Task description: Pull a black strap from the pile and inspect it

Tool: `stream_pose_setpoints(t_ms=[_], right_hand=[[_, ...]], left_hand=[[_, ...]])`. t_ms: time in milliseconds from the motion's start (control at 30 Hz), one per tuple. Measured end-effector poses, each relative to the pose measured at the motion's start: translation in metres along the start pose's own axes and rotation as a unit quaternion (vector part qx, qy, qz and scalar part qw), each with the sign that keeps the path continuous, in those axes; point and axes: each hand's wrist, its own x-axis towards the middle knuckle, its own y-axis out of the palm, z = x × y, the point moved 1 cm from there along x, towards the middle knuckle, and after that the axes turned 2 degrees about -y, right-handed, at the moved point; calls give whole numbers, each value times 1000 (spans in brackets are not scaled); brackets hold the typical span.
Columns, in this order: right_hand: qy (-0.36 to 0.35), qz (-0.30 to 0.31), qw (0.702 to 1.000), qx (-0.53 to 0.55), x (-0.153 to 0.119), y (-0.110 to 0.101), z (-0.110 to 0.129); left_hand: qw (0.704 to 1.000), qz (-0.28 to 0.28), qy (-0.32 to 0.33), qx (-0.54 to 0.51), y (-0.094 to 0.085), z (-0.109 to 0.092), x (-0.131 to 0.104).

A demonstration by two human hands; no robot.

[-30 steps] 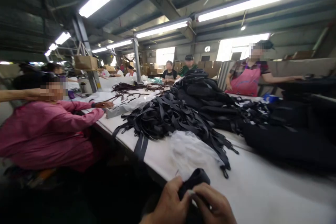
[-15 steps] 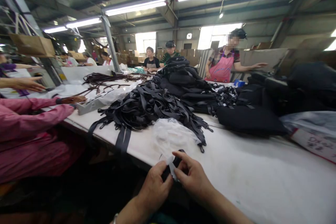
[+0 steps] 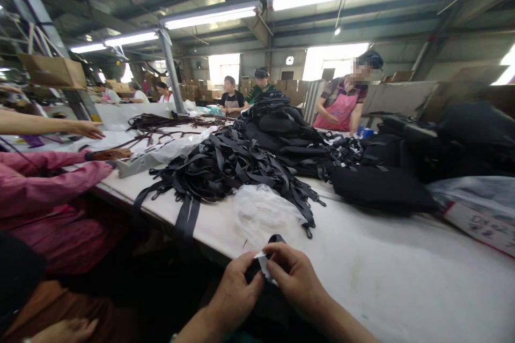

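My left hand is closed on a dark strap, pinching it between thumb and fingers at the table's near edge. Opposite it, my right hand has its thumb and forefinger on a small white strip, which lies against the strap between both hands. A short loop of the strap shows beyond my right fingers; the rest is hidden. Just past my hands lies a crumpled clear plastic bag. Behind it is a heap of black webbing straps with hooks at their ends.
Black padded bags are piled at the right, near a labelled plastic sack. Brown cords lie at the far left. A co-worker's pink sleeve and a reaching arm are at left. Another person in a pink apron stands across the table.
My hands have moved slightly closer together and my right fingers have folded over the white strip. At left a co-worker's arm reaches further in; the person across has drawn an outstretched arm down.
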Motion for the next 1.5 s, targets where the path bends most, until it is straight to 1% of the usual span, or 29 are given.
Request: stream_pose_setpoints(t_ms=[233, 400, 500, 667, 733, 867, 933, 967, 1067, 1133, 1167, 1267, 1367, 1433, 1500], right_hand=[[-41, -3, 999, -35, 3, 1, -2], [-68, 1, 997, -36, 4, 0, -2], [-72, -3, 997, -39, 4, 2, -2], [-98, -12, 993, -72, 6, 1, -4], [-93, -5, 992, -79, 7, -1, -6], [-56, 16, 995, -76, 10, -2, -16], [-55, 14, 992, -113, 10, -1, -23], [-67, 9, 987, -143, 10, -1, -26], [-139, 4, 962, -236, 9, -3, -28], [-179, 14, 945, -273, 10, -6, -25], [-197, 29, 938, -284, 10, -8, -23], [-265, 77, 911, -308, 11, -11, -18], [-309, 77, 885, -339, 10, -12, -23], [-309, 55, 885, -342, 7, -9, -30], [-271, 53, 908, -316, 3, -6, -39]], left_hand=[[995, -31, 54, 77, 3, 3, -1], [995, -35, 60, 73, -1, 3, -1], [990, -45, 76, 109, 0, 7, -2], [977, -60, 76, 189, 7, 14, -2], [970, -65, 96, 211, 9, 16, -1], [956, -68, 135, 250, 10, 24, 0], [952, -68, 144, 263, 11, 32, 0], [951, -66, 148, 264, 11, 37, 1], [952, -65, 153, 256, 12, 46, 2], [955, -55, 151, 247, 11, 46, 3], [958, -43, 150, 241, 10, 45, 3], [971, 24, 132, 200, 8, 38, 4], [982, 84, 109, 129, 8, 37, 4], [983, 109, 110, 99, 9, 39, 6], [982, 118, 115, 90, 9, 45, 7]])
